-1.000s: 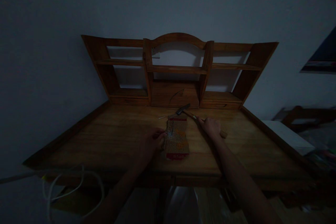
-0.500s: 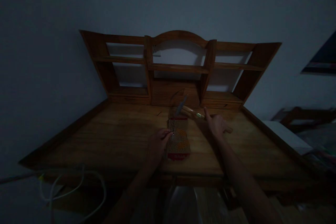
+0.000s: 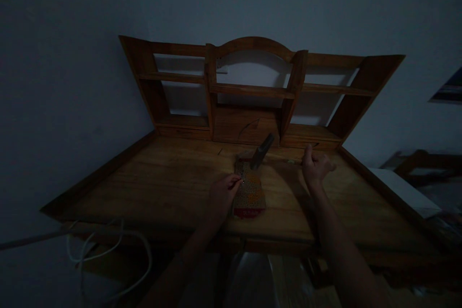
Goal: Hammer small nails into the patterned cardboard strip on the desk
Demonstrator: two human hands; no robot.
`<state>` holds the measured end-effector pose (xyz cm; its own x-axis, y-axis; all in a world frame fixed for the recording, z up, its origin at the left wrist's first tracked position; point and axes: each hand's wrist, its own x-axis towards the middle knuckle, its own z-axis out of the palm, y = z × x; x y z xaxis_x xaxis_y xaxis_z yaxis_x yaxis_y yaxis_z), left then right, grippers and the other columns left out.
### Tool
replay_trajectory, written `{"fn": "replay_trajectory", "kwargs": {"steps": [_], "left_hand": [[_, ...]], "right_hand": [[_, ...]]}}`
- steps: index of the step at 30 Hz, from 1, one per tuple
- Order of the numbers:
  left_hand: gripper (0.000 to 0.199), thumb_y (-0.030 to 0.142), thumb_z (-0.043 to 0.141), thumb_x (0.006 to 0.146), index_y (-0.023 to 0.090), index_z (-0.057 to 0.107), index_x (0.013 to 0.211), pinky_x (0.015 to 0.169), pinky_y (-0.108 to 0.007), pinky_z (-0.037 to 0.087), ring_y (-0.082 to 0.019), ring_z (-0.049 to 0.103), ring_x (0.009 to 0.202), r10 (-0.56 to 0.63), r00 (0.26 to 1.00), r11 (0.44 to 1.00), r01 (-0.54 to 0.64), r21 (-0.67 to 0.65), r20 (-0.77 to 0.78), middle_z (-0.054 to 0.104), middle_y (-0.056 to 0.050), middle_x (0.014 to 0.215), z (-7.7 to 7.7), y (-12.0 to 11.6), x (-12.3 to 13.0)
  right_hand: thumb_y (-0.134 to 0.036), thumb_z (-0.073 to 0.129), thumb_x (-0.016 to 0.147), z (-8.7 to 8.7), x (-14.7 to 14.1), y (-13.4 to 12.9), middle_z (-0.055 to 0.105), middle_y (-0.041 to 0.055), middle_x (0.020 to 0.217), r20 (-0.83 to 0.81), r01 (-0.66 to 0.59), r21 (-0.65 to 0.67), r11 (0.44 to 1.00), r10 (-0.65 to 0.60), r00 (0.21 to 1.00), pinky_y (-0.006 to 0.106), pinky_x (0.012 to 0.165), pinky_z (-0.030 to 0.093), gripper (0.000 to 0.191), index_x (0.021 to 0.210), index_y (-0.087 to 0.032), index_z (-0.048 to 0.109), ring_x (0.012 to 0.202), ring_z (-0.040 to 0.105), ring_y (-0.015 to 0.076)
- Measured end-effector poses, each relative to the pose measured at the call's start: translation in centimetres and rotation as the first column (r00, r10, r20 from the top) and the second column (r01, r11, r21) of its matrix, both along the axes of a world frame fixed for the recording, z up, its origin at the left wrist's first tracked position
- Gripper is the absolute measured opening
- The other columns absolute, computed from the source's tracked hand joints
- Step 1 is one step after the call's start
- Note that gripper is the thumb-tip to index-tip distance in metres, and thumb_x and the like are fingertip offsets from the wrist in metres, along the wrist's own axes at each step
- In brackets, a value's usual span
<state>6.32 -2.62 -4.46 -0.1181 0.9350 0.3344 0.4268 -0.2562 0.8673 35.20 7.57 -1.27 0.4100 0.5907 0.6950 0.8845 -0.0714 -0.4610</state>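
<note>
hammer has moved to the right relative to the patterned panel since half a second ago, and the right hand with it. left hand has kept its place at the panel's left side.

panel lies flat on the wooden desk, its near red band facing the desk's front edge, with a strip of wood between. hammer head stands tilted, overlapping the panel's far right corner in view; contact cannot be confirmed. handle, faint and blurred, runs right from there. right hand's fingers are curled around it, thumb raised, well to the right of the panel.

left hand reaches over the panel's left edge. thumb and finger are pinched narrow on a small bright item, too small to identify, above the panel's middle.

edges and room: left of the panel, a broad stretch of desk runs to the raised border; beyond its far left corner lies a thin sliver. behind the panel, a narrower strip separates it from the shelf unit. on the panel's right, desk surface extends past the right hand to the other border. white cable loops at the front edge, well left of the panel.
</note>
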Motion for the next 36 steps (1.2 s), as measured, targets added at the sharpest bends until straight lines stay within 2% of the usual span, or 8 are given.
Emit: {"fn": "replay_trajectory", "kwargs": {"steps": [3, 9, 13, 19, 22, 28, 36], "left_hand": [[0.016, 0.035, 0.060, 0.082, 0.023, 0.069, 0.088, 0.074, -0.028, 0.052, -0.018, 0.069, 0.081, -0.001, 1.000, 1.000, 0.000, -0.009, -0.022, 0.074, -0.002, 0.089, 0.1, 0.0, -0.1], [0.017, 0.036, 0.060, 0.082, 0.023, 0.070, 0.081, 0.073, -0.027, 0.052, -0.018, 0.068, 0.079, -0.031, 0.999, 1.000, 0.031, -0.004, -0.033, 0.073, -0.001, 0.085, -0.3, 0.4, -0.1], [0.015, 0.035, 0.062, 0.080, 0.022, 0.069, 0.077, 0.069, -0.025, 0.051, -0.016, 0.069, 0.075, -0.012, 1.000, 0.999, 0.012, -0.030, 0.012, 0.073, 0.000, 0.080, -0.6, 0.6, 0.0], [0.014, 0.032, 0.063, 0.078, 0.020, 0.068, 0.074, 0.067, -0.024, 0.052, -0.016, 0.069, 0.073, -0.030, 0.998, 0.998, 0.033, -0.048, 0.055, 0.074, -0.001, 0.078, -0.1, 0.6, -0.1], [0.014, 0.032, 0.063, 0.078, 0.020, 0.068, 0.075, 0.068, -0.025, 0.052, -0.017, 0.070, 0.074, -0.024, 0.998, 0.999, 0.026, -0.044, 0.059, 0.074, -0.001, 0.078, -0.1, 0.6, -0.2], [0.015, 0.032, 0.062, 0.079, 0.019, 0.068, 0.075, 0.067, -0.025, 0.052, -0.017, 0.069, 0.072, -0.049, 0.994, 0.998, 0.053, -0.033, 0.098, 0.073, -0.001, 0.076, -0.3, 0.8, -0.3], [0.013, 0.031, 0.064, 0.076, 0.018, 0.069, 0.074, 0.067, -0.026, 0.054, -0.018, 0.070, 0.073, -0.042, 0.988, 0.996, 0.052, -0.070, 0.146, 0.074, -0.004, 0.077, -1.1, 1.1, -0.1]], "right_hand": [[-0.053, 0.033, 0.094, 0.2, -0.3, -0.3, 0.055, 0.0062, 0.045, 0.072, -0.074, 0.121, 0.990, 0.066, 0.995, 0.030, 0.065, 0.035, 0.066, 0.043, -0.018, 0.056, 0.048, 0.051, 0.0153], [-0.050, 0.038, 0.093, 0.5, -1.4, -0.7, 0.054, 0.0040, 0.044, 0.089, -0.092, 0.195, 0.977, 0.076, 0.993, 0.028, 0.063, 0.036, 0.062, 0.045, -0.018, 0.058, 0.046, 0.051, 0.0136], [-0.048, 0.038, 0.093, 0.5, -1.2, -0.7, 0.055, 0.0036, 0.045, 0.054, -0.103, 0.202, 0.974, 0.094, 0.994, 0.026, 0.058, 0.034, 0.061, 0.046, -0.017, 0.058, 0.046, 0.051, 0.0130], [-0.046, 0.042, 0.092, 0.9, -1.5, -0.9, 0.047, 0.0025, 0.040, 0.142, -0.128, 0.231, 0.964, 0.097, 0.985, 0.027, 0.056, 0.032, 0.060, 0.040, -0.017, 0.051, 0.041, 0.043, 0.0109], [-0.046, 0.043, 0.091, 1.1, -1.8, -1.0, 0.046, 0.0014, 0.039, 0.162, -0.114, 0.247, 0.962, 0.075, 0.984, 0.027, 0.057, 0.032, 0.059, 0.039, -0.018, 0.050, 0.042, 0.044, 0.0107], [-0.045, 0.042, 0.092, 1.1, -1.9, -1.0, 0.048, 0.0010, 0.039, 0.172, -0.167, 0.259, 0.951, 0.125, 0.977, 0.026, 0.057, 0.033, 0.060, 0.039, -0.018, 0.050, 0.040, 0.044, 0.0102], [-0.047, 0.041, 0.092, 1.7, -2.4, -1.3, 0.053, 0.0038, 0.041, 0.171, -0.092, 0.262, 0.961, 0.047, 0.984, 0.027, 0.055, 0.031, 0.060, 0.041, -0.018, 0.057, 0.042, 0.048, 0.0123]]}}
